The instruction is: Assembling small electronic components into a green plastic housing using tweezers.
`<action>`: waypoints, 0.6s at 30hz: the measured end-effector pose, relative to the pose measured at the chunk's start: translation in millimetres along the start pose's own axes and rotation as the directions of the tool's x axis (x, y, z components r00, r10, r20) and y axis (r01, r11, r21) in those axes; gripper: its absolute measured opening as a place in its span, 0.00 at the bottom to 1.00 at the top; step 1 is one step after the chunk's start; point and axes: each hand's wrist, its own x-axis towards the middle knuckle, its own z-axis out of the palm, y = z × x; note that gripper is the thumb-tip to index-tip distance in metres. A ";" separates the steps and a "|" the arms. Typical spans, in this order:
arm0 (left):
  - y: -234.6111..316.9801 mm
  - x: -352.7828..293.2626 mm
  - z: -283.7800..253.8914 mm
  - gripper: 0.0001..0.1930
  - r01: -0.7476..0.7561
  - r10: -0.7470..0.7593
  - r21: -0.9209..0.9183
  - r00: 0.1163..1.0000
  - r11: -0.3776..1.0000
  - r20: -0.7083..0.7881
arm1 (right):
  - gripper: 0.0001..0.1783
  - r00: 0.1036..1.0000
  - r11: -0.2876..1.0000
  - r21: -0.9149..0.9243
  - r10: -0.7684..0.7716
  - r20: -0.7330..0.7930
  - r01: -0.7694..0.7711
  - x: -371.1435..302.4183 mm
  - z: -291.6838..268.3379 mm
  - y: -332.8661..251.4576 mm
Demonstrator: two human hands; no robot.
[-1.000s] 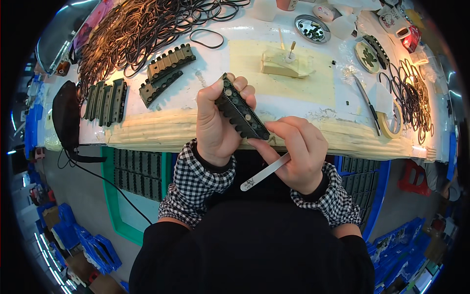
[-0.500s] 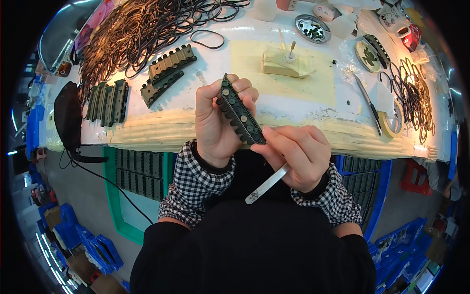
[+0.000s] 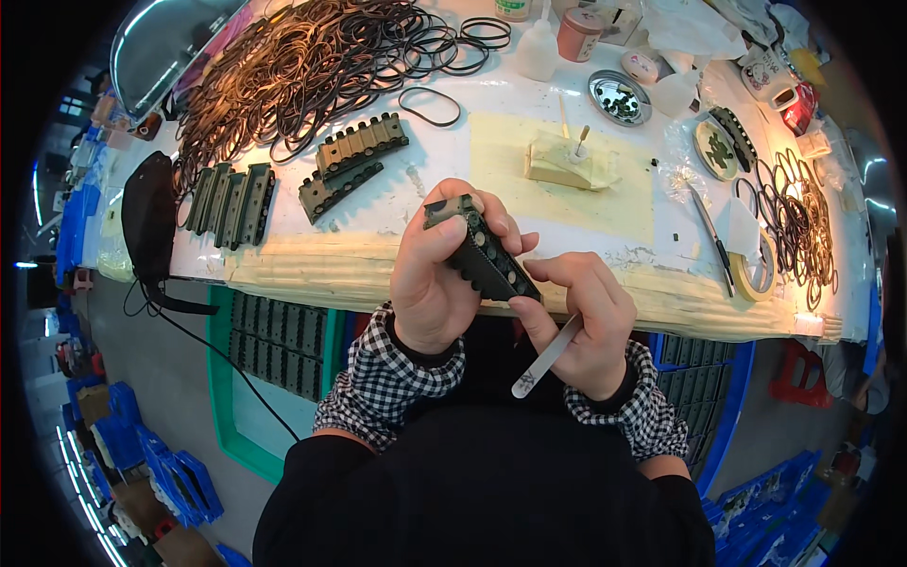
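Left hand fingers clamp dark part; right hand fingers, metal strip. Below table: green crate holds dark pieces; blue crate partly hidden.

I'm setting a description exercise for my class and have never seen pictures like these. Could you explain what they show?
There is no robot here, just a person's two bare hands. The view comes from the left of two fisheye cameras on the person's head, looking down, so straight edges look bent.

The left hand holds a dark green part with a bumpy edge. The right hand has its fingertips by the part's lower end and also holds a flat metal tool.

On the white table lie a heap of dark loops, more green parts, a wrapped block and a round dish of small dark pieces.
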 end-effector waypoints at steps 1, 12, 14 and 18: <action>0.6 -0.1 0.5 0.12 0.021 -0.021 -0.033 1.000 0.999 0.006 | 0.17 1.000 1.000 0.002 -0.023 0.002 0.023 0.0 0.3 -0.2; 5.8 -1.8 9.6 0.11 -0.034 0.037 0.173 0.999 0.984 -0.010 | 0.13 0.999 1.000 0.027 -0.010 -0.044 0.011 0.9 -0.6 -4.6; 6.8 -3.3 12.6 0.11 -0.070 0.087 0.361 0.996 0.930 -0.031 | 0.11 0.995 0.995 0.067 0.075 -0.059 -0.071 2.9 -3.7 -6.6; 5.1 -6.1 12.9 0.09 -0.238 0.228 0.654 0.968 0.718 0.103 | 0.07 0.982 0.954 0.238 0.190 -0.006 -0.183 15.7 -5.3 -9.5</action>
